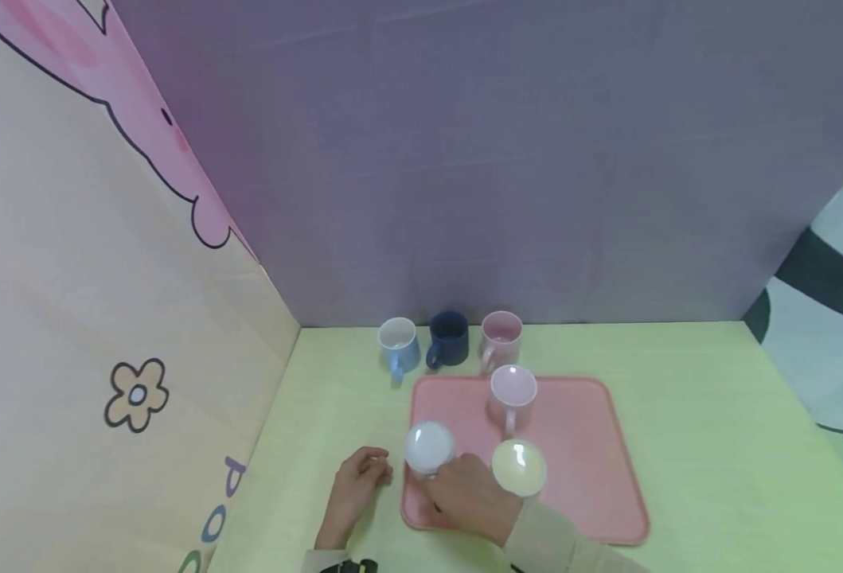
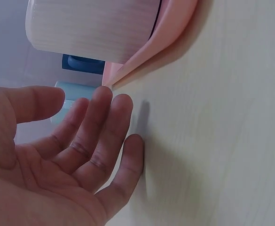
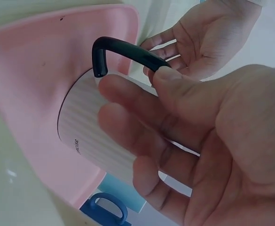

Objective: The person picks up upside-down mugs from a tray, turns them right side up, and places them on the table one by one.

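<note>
Right hand (image 1: 467,493) pinches the black handle (image 3: 128,51) of a white cylindrical mug (image 1: 430,446) at the pink rectangular tray's (image 1: 582,477) left edge; left hand (image 1: 357,485) relaxed, empty. Cream mug (image 1: 519,468), pale-pink mug (image 1: 513,388) share the tray (half appear placed); light-blue mug (image 1: 399,344), navy mug (image 1: 451,341), rose mug (image 1: 503,336) line the surface's (image 1: 693,414) far edge.

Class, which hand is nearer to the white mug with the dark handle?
Right: the right hand is at the white mug, touching its handle. The left hand is apart from it, beside the tray.

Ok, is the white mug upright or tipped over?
Upright: the head view shows the white mug mouth-up, and the right wrist view shows its base toward the pink tray.
</note>
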Demonstrator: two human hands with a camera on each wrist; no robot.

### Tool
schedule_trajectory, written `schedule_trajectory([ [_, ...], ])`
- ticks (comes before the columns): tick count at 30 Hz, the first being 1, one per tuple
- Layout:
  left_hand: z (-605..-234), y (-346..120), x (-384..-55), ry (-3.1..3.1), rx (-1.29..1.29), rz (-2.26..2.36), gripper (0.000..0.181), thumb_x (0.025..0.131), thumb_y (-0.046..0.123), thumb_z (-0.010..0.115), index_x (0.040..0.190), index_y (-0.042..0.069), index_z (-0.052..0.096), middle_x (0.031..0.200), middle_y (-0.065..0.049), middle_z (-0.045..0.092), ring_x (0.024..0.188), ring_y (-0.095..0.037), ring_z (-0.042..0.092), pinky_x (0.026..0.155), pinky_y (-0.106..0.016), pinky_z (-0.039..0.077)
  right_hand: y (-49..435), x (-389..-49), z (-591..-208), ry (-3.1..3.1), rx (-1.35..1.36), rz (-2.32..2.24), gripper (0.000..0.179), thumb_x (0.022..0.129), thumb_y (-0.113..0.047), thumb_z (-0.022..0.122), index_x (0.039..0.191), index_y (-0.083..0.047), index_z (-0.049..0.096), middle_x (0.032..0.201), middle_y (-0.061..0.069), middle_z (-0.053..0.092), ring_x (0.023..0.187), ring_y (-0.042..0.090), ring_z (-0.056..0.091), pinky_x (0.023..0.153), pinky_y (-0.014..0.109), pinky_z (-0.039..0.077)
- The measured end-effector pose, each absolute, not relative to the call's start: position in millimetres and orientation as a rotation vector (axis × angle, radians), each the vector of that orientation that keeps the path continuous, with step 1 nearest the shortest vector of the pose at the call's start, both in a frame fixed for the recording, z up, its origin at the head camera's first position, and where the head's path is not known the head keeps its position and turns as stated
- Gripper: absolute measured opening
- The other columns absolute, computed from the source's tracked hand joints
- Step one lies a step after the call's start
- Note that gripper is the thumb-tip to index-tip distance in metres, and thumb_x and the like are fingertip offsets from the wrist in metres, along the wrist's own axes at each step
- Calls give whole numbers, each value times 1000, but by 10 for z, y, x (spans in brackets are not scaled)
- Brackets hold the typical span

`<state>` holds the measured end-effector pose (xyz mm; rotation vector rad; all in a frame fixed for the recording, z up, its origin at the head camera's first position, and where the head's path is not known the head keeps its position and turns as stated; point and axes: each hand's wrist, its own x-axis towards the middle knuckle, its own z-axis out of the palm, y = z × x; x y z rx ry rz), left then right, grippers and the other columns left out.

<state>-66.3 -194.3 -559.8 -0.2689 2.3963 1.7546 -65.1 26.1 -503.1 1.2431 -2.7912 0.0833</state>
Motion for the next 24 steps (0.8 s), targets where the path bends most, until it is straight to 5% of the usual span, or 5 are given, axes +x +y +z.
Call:
schedule_trajectory([
  [13,-5590,-1941,-637,2406,-276,1716,27,103,11,56,121,-8,63,98,-19,75,89,-26,73,83,-32,61,289,-703,-5056,-2775,1234,89,15,85,-33,77,93,-25,66,58,-7,58,49,10,50,45,27,42],
  [24,-5581,-1904,-617,2414,-268,1690,27,103,12,55,120,-7,62,98,-19,75,88,-24,73,82,-32,61,512,-1012,-4963,-2960,1028,400,8,91,-15,70,97,-21,71,73,-3,69,59,12,53,59,26,48],
])
